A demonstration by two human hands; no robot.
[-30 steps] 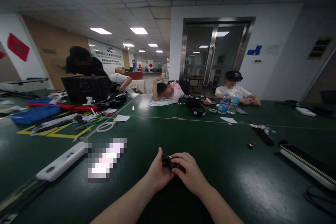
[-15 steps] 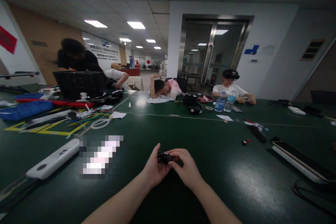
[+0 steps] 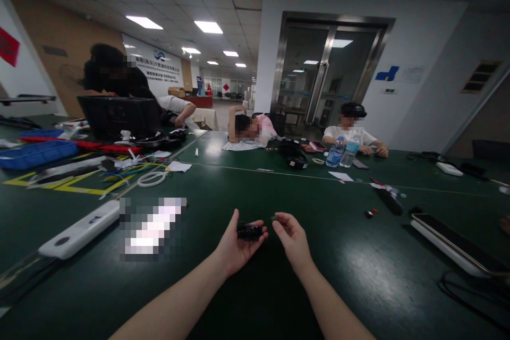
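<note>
In my left hand [image 3: 238, 244] lies a small black device [image 3: 249, 231], held between the thumb and the curled fingers; its exact kind is too dark to make out. Just to the right, my right hand [image 3: 292, 238] pinches a tiny dark piece [image 3: 274, 218] between thumb and fingertips. A narrow gap separates that piece from the black device. Both hands are above the dark green table [image 3: 223, 191].
A white power strip [image 3: 82, 229] and a blurred-out bright rectangle [image 3: 153, 229] lie to the left. A phone-like slab [image 3: 454, 244] is at right. Two water bottles [image 3: 342, 153], a blue tray [image 3: 40, 155] and several cables stand farther back. Other people sit around the table.
My right hand has moved away from the black device to the right, with a tiny dark piece in its fingertips. The left hand still holds the device. The view has shifted slightly.
</note>
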